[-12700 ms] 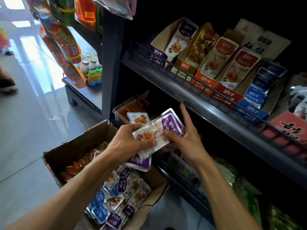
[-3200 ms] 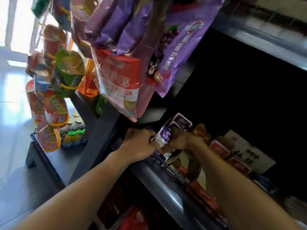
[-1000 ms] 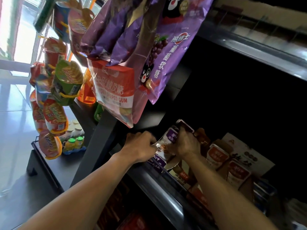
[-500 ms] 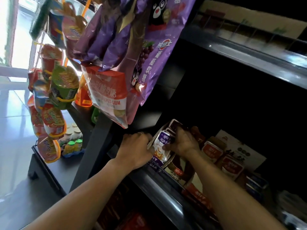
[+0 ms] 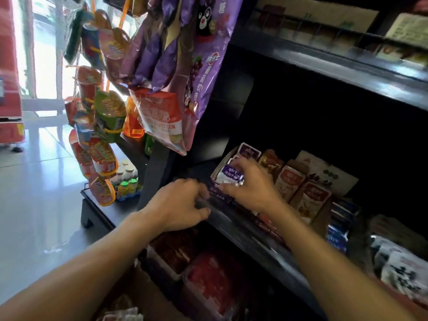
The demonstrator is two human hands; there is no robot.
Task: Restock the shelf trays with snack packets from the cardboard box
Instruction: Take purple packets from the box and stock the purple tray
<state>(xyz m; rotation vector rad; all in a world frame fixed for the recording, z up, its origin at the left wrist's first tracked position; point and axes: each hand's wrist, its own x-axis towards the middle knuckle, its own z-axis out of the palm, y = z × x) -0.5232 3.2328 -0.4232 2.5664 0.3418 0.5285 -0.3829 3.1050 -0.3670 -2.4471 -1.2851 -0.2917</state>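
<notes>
hanging purple bags (image 5: 203, 72), small bottles (image 5: 126, 181)

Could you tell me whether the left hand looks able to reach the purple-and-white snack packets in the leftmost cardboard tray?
Probably yes: the left hand rests at the shelf edge beside the tray; only the right hand covers the purple-and-white snack packets.

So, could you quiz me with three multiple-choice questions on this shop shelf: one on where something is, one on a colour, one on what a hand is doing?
1. Where does the purple-labelled tray sit in the row of trays on the shelf?
A. the left end
B. the middle
C. the right end

2. What colour is the label on the packet under the right hand?
A. green
B. purple
C. yellow

3. What is the left hand doing?
A. hanging at the person's side
B. lifting a bottle
C. resting at the shelf's front edge

Answers: 1 A, only bare shelf lies to its left; 2 B, its top band is purple; 3 C, its fingers curl at the shelf lip beside the tray.
</notes>
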